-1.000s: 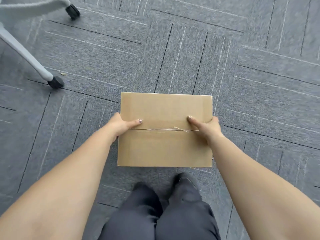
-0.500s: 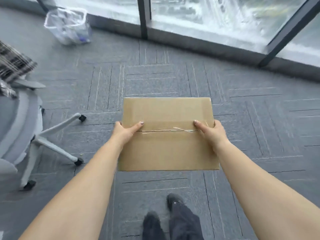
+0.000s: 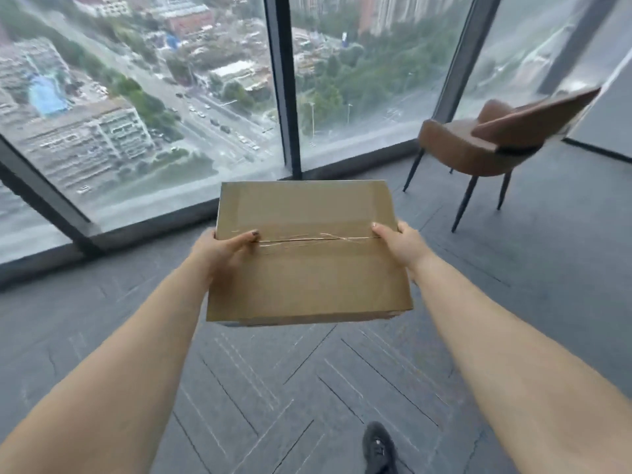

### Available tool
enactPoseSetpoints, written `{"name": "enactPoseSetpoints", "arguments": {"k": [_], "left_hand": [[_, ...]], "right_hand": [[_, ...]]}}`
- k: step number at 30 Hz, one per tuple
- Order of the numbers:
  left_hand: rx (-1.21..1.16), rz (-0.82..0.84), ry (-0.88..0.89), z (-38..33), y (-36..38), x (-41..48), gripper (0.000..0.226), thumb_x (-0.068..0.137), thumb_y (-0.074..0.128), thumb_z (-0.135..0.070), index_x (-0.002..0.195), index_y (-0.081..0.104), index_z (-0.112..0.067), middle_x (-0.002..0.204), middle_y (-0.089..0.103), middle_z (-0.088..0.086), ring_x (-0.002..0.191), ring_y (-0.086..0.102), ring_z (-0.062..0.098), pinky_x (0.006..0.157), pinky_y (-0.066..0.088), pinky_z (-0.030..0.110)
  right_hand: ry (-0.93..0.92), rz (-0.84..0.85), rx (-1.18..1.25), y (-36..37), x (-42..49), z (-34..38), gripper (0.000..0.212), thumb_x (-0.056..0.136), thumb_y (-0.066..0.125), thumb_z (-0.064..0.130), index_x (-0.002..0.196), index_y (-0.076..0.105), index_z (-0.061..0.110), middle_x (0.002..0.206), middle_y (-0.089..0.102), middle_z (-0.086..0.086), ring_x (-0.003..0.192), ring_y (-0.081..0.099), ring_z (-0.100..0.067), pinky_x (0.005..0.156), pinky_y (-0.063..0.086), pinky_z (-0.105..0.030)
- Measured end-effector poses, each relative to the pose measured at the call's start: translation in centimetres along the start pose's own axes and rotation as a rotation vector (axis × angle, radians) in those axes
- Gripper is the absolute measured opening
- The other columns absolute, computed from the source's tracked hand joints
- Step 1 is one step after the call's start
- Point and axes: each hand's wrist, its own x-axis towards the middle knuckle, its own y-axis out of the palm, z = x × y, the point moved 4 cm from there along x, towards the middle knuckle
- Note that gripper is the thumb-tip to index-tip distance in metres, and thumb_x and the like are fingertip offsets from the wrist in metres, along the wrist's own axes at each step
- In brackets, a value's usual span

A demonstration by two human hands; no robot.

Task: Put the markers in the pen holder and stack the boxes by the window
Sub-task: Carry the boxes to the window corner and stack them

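Cardboard box (image 3: 307,268), frame centre: left hand (image 3: 219,249) and right hand (image 3: 400,246) grip opposite sides, keeping it level toward window (image 3: 136,97).

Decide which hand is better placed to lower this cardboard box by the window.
Left, marginally: left hand and right hand each grip a side of the cardboard box, but the brown chair stands rightward.
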Motion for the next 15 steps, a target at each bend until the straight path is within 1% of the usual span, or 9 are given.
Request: {"name": "enactPoseSetpoints", "arguments": {"k": [3, 4, 6, 9, 12, 15], "left_hand": [[0.071, 0.059, 0.074, -5.8, 7.8, 1.7, 0.053, 0.07, 0.08, -0.045, 0.108, 0.059, -0.015, 0.104, 0.064, 0.003, 0.092, 0.06, 0.023, 0.076, 0.046, 0.032], [0.086, 0.091, 0.096, -7.6, 10.8, 2.3, 0.048, 0.073, 0.079, -0.043, 0.107, 0.059, -0.016, 0.102, 0.063, 0.004, 0.09, 0.059, 0.023, 0.076, 0.044, 0.031], [0.125, 0.157, 0.117, -10.8, 17.2, 3.6, 0.046, 0.074, 0.078, -0.041, 0.108, 0.062, -0.014, 0.101, 0.063, 0.005, 0.089, 0.058, 0.023, 0.076, 0.043, 0.031], [0.156, 0.225, 0.13, -15.3, 26.9, 5.8, 0.057, 0.071, 0.078, -0.046, 0.113, 0.061, -0.012, 0.107, 0.063, 0.006, 0.094, 0.058, 0.025, 0.081, 0.045, 0.033], [0.202, 0.278, 0.156, -19.7, 36.2, 7.9, 0.069, 0.065, 0.08, -0.053, 0.114, 0.062, -0.009, 0.109, 0.066, 0.006, 0.097, 0.061, 0.026, 0.081, 0.048, 0.034], [0.247, 0.347, 0.151, -24.5, 44.9, 10.3, 0.096, 0.04, 0.078, -0.07, 0.113, 0.063, -0.01, 0.109, 0.068, 0.009, 0.097, 0.065, 0.027, 0.083, 0.053, 0.038]], "right_hand": [[0.008, -0.082, 0.065, -8.1, 1.2, 0.7, 0.052, 0.092, 0.061, 0.036, 0.137, 0.047, 0.015, 0.116, 0.064, -0.001, 0.09, 0.066, -0.015, 0.065, 0.053, -0.029], [0.007, -0.115, 0.074, -11.0, 1.8, 1.0, 0.053, 0.091, 0.061, 0.037, 0.137, 0.047, 0.014, 0.119, 0.063, -0.003, 0.091, 0.065, -0.015, 0.065, 0.053, -0.029], [0.01, -0.188, 0.073, -16.8, 3.5, 1.2, 0.051, 0.091, 0.061, 0.038, 0.134, 0.047, 0.014, 0.121, 0.061, -0.004, 0.094, 0.064, -0.017, 0.066, 0.051, -0.027], [0.017, -0.3, 0.093, -25.7, 6.6, 1.7, 0.054, 0.09, 0.064, 0.037, 0.135, 0.05, 0.01, 0.124, 0.063, -0.008, 0.105, 0.064, -0.026, 0.08, 0.054, -0.035], [0.018, -0.405, 0.093, -34.3, 9.9, 2.5, 0.064, 0.085, 0.066, 0.045, 0.137, 0.049, 0.013, 0.128, 0.062, -0.007, 0.109, 0.063, -0.027, 0.092, 0.053, -0.042], [0.01, -0.511, 0.09, -42.6, 12.9, 3.5, 0.076, 0.079, 0.065, 0.056, 0.139, 0.046, 0.014, 0.134, 0.058, -0.004, 0.117, 0.059, -0.027, 0.099, 0.049, -0.046]]}}
